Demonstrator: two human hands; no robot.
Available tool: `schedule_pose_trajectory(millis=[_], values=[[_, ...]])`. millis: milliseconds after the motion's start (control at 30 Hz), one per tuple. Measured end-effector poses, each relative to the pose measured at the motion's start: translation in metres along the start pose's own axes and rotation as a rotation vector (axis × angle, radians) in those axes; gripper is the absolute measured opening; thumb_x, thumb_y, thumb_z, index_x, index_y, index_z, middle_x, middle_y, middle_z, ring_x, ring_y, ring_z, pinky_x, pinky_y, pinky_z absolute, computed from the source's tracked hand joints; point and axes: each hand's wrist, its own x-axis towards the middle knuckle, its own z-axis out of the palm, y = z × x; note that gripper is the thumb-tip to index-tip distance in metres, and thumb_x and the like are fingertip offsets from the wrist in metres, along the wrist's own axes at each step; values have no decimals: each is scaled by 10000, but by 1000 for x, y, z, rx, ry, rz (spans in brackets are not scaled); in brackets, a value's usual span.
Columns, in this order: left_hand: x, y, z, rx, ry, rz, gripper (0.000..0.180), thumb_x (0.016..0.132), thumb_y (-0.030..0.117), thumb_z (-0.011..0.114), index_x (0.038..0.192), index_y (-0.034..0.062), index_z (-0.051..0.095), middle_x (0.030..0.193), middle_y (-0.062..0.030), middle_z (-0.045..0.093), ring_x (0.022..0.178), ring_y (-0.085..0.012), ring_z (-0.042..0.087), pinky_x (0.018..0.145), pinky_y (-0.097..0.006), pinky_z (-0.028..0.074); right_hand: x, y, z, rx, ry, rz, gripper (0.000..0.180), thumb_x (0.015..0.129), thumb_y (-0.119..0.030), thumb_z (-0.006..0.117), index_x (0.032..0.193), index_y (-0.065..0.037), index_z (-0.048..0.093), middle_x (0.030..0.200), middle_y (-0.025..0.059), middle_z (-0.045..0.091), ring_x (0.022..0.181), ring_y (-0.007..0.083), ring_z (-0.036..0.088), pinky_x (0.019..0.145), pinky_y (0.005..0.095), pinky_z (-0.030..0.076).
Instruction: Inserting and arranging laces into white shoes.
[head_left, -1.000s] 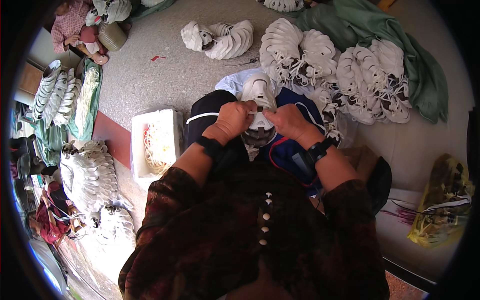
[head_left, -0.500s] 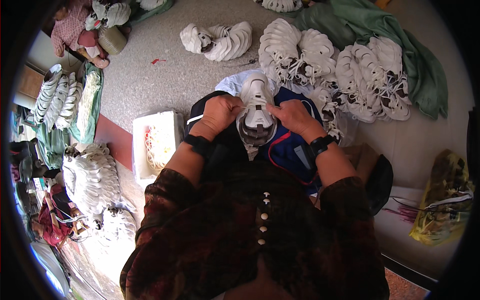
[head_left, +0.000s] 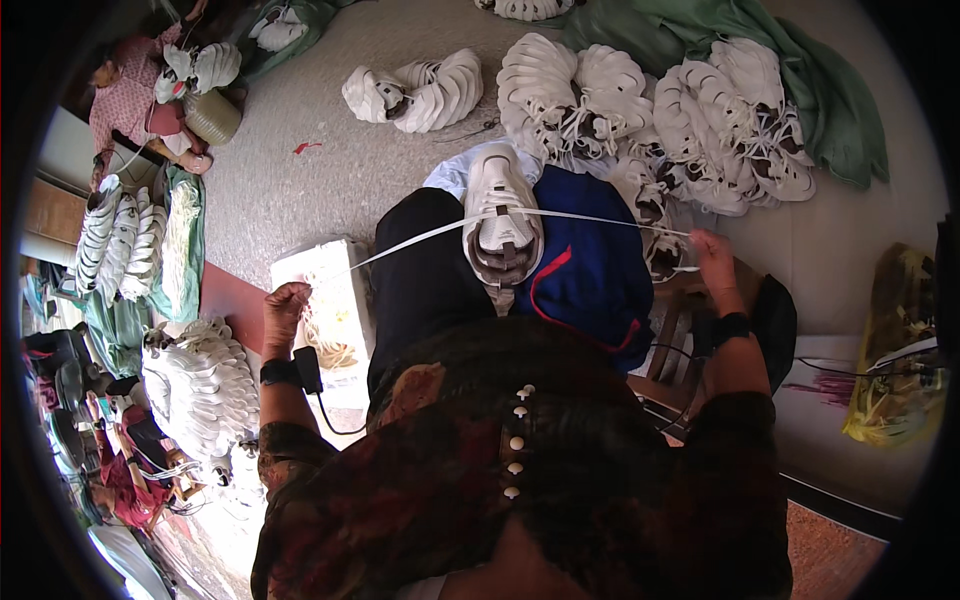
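A white sneaker [head_left: 496, 195] rests between my knees, its dark-lined opening toward me. From the shoe's eyelets a white shoelace [head_left: 420, 237] runs out to both sides, pulled nearly straight. Out at the left, beside the white box, my left hand [head_left: 287, 305] pinches one end of it. My right hand [head_left: 713, 262], over on the right past my blue-covered knee, grips the other end, and a short tail of lace shows next to it. Both hands are well apart from the shoe.
A white box [head_left: 335, 300] of laces stands by my left knee. Nested white shoe uppers lie ahead [head_left: 570, 95] and at the left [head_left: 200, 385]. A green sheet [head_left: 830, 110] lies far right, a yellow bag [head_left: 890, 350] at the right. Other people sit at the left.
My hands have spread from close beside the shoe's eyelets to far left and far right, drawing the lace out long. The shoe has stayed between my knees.
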Motion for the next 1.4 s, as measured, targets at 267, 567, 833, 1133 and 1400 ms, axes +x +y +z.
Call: schedule_pose_trajectory(millis=[267, 567, 833, 1133, 1400], values=[[-31, -42, -46, 187, 182, -269, 98, 716, 124, 691, 678, 73, 617, 548, 31, 513, 447, -31, 388, 397, -196, 302, -42, 81, -69, -62, 55, 233, 133, 811, -73, 561, 831, 53, 602, 733, 104, 622, 688, 150, 571, 680, 274, 454], [9, 35, 69, 71, -81, -224, 188, 794, 193, 649, 694, 39, 609, 527, 41, 474, 446, -59, 416, 408, -197, 311, 23, -54, 21, 655, -397, 471, 102, 761, -79, 617, 704, -12, 566, 553, 55, 543, 435, 100, 489, 388, 219, 356], [40, 134, 224, -116, -606, -74, 93, 803, 129, 643, 746, 65, 607, 695, 5, 614, 601, -66, 567, 509, -169, 431, 77, -163, 170, 636, -276, 120, 215, 680, 29, 623, 546, 15, 455, 623, 29, 530, 613, 86, 497, 537, 258, 387], [43, 124, 238, -71, -498, 8, 187, 798, 137, 649, 642, 93, 556, 609, 59, 541, 533, -20, 446, 491, -175, 370, 73, -172, 190, 9, 26, -122, 93, 648, -57, 593, 625, 2, 525, 621, 174, 554, 572, 313, 554, 544, 408, 437], [24, 136, 243, -111, -461, 12, 119, 803, 94, 622, 694, 60, 587, 635, 6, 578, 548, -39, 499, 493, -183, 396, 65, -187, 185, 197, -19, 69, 117, 682, -82, 604, 655, -23, 507, 614, 163, 520, 621, 340, 547, 559, 434, 429]])
